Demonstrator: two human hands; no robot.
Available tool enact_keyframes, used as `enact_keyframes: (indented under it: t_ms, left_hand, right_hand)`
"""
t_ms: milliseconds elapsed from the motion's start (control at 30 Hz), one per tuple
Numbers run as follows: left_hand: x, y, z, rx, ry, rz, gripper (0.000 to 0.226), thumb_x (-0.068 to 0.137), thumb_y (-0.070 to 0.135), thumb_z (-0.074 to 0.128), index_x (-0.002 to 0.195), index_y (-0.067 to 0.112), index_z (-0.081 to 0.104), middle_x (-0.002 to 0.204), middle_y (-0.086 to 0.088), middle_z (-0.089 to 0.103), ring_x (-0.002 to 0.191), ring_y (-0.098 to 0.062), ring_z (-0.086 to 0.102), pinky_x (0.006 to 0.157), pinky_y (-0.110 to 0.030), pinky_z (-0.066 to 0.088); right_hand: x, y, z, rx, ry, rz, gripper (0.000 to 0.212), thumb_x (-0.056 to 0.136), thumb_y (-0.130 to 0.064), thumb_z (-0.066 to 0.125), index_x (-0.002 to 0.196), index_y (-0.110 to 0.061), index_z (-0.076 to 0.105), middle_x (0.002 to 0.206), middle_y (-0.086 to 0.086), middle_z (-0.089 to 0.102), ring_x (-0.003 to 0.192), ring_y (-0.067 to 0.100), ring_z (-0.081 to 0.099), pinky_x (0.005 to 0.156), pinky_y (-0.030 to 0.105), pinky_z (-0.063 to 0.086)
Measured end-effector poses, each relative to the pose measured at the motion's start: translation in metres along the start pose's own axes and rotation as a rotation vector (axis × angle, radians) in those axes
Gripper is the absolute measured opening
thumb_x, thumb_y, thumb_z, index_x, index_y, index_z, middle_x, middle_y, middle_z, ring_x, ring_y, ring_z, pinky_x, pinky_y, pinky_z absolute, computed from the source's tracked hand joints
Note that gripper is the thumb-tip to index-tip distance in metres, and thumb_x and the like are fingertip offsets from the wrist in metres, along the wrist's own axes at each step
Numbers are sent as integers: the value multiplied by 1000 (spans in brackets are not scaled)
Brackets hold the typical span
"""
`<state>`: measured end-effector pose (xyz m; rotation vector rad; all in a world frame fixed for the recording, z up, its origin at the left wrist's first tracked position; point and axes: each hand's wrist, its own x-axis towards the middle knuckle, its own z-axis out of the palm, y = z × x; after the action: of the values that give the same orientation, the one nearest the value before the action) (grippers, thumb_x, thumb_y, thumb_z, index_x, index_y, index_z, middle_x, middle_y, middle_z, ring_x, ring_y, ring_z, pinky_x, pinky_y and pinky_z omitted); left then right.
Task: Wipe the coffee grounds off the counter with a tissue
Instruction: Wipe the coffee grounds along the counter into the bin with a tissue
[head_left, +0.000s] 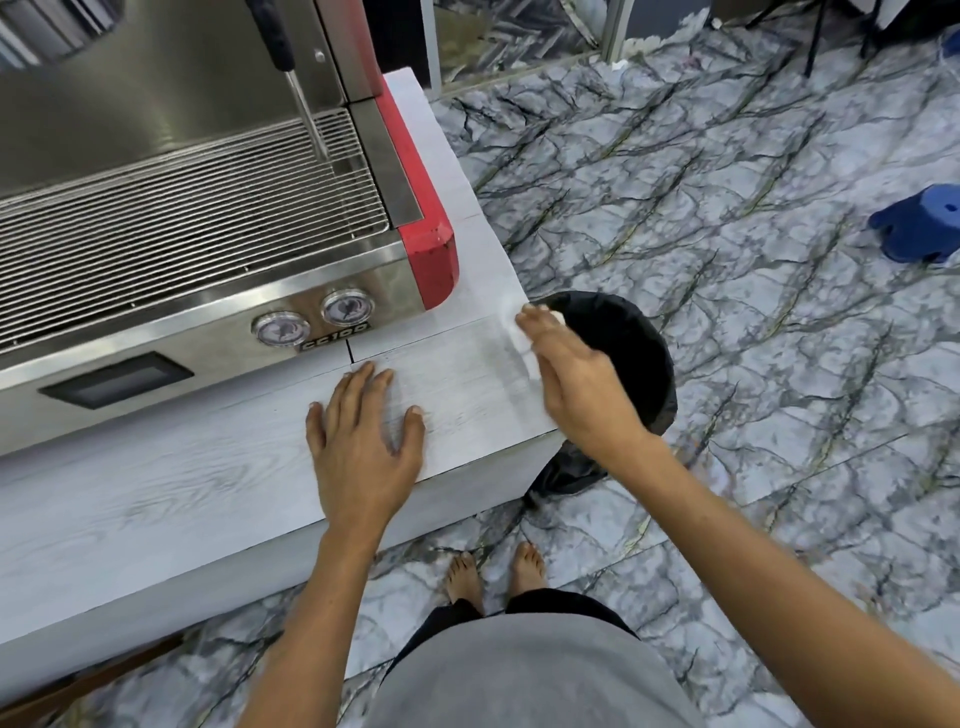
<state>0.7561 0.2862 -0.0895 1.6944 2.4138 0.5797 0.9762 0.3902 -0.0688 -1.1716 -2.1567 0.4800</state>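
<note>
Currently one tissue (519, 332) gripped by right hand (576, 384); left hand (363, 441) flat, open on counter (156, 499).

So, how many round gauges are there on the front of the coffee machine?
2. One gauge is on the left and the other gauge sits just to its right, above the counter. The machine's left part is out of view.

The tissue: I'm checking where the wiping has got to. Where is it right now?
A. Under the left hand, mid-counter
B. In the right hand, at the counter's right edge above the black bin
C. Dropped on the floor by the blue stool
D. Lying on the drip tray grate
B: the white tissue sits under the fingers of the right hand at the counter edge, right beside the black bin; the left hand lies flat and bare.
</note>
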Motion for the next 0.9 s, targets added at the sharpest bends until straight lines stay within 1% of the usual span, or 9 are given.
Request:
enact_keyframes:
  t_ms: [33,100,133,200,267,333,500,700,900]
  left_hand:
    - [0,0,0,-4,0,2,57,94,52,40,144,25,46,157,8,36,147,-13,27,122,-47,11]
    - [0,-1,0,-6,1,3,57,94,52,40,144,25,46,157,7,37,147,-14,27,122,-48,11]
    - [0,-2,0,-6,1,5,57,94,52,40,144,24,46,157,7,37,147,-15,27,122,-48,11]
    - [0,-2,0,-11,-2,9,57,94,51,39,144,24,46,157,6,37,147,-16,27,122,-49,12]
    - [0,-2,0,-11,-7,10,56,94,50,40,143,24,45,157,6,36,147,-16,27,122,-49,12]
    - [0,-2,0,-8,-18,10,55,94,49,40,144,25,45,158,6,35,148,-15,25,122,-49,11]
    - [0,-3,0,-10,-24,12,56,94,50,40,145,25,43,158,7,34,148,-14,23,122,-48,10]
    - [0,-4,0,-10,-32,11,56,94,49,39,145,25,42,159,6,33,148,-14,22,122,-48,9]
    - [0,-4,0,-16,-34,15,56,94,50,39,145,26,42,159,6,33,149,-15,23,123,-49,9]
  right_hand:
    - [-6,-6,6,-31,-47,-28,45,89,12,51,133,3,52,140,18,51,134,28,44,113,39,33]
    - [-17,-15,19,-83,-137,-50,47,88,9,52,135,2,50,141,18,50,136,30,42,112,44,34]
    - [-22,-17,26,-112,-166,-55,45,90,5,52,135,1,50,141,18,49,136,30,41,111,46,35]
    - [-30,-20,36,-171,-205,-48,40,96,-10,45,135,1,50,142,18,49,137,29,40,111,46,36]
    - [-34,-23,40,-206,-232,-31,45,99,-24,37,136,-1,49,144,16,47,139,27,36,114,44,32]
    - [-33,-26,41,-209,-237,-13,49,98,-29,37,136,-1,49,146,16,45,140,27,34,116,43,29]
    - [-25,-32,45,-236,-208,18,50,97,-32,42,135,0,50,146,16,44,140,27,34,116,43,28]
    - [-21,-32,51,-272,-183,22,51,98,-33,40,136,0,49,145,16,45,139,27,36,115,42,29]
    - [-15,-15,45,-273,-146,64,49,99,-31,38,135,-2,51,144,15,46,137,27,39,115,42,29]
